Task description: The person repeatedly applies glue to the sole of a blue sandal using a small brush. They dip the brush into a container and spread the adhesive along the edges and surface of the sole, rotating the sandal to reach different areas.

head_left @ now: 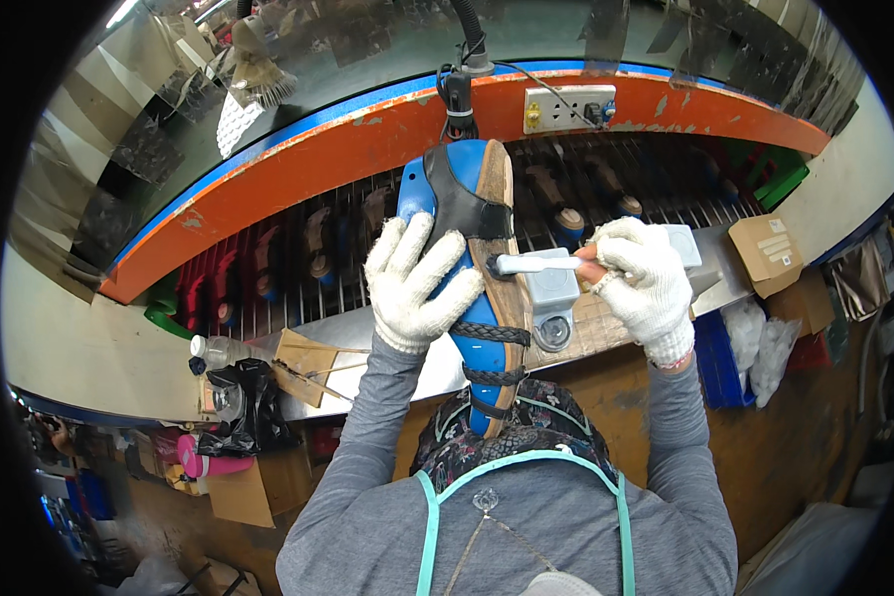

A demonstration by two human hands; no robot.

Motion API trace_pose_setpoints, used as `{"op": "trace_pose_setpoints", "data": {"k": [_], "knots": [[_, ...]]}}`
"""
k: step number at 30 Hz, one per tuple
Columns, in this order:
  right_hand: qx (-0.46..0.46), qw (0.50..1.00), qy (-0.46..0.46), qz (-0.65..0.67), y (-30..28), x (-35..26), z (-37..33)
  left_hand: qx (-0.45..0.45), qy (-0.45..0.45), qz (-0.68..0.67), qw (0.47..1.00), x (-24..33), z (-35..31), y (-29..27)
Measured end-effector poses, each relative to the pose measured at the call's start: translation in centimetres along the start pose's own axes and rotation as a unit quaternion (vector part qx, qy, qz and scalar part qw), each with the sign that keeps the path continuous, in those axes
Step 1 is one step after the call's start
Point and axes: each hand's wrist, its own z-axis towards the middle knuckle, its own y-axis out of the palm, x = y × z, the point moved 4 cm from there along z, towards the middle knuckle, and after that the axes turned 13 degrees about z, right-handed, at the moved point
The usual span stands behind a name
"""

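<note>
Nearest us, at six o'clock, we record a grey shirt [526,521]; beyond it, near the dial's centre, a strapped sandal [507,300] on a blue last [482,353]; the gloved left hand [413,288] lies open against the last at nine o'clock. The gloved right hand [648,283], at three o'clock, pinches a white-handled brush [538,264], dark tip at the sandal's side; a grey container [554,291] stands at its five o'clock.

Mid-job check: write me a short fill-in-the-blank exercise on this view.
1. The left hand rests on a shoe last coloured ____.
2. The right hand holds a brush whose handle is ____.
3. The socket plate sits on a panel whose face is ____.
Missing words: blue; white; orange.
</note>
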Motion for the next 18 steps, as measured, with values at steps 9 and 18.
{"op": "trace_pose_setpoints", "data": {"k": [9,18], "knots": [[-0.033,0.997,0.042,0.048,1.0,0.6,-2.3,-0.011,-0.031,0.022,0.999,-0.1,-1.1,-0.2],[-0.056,0.976,0.099,0.184,2.5,1.2,-4.0,0.008,-0.073,0.044,0.996,-0.6,-3.0,-0.2]]}}
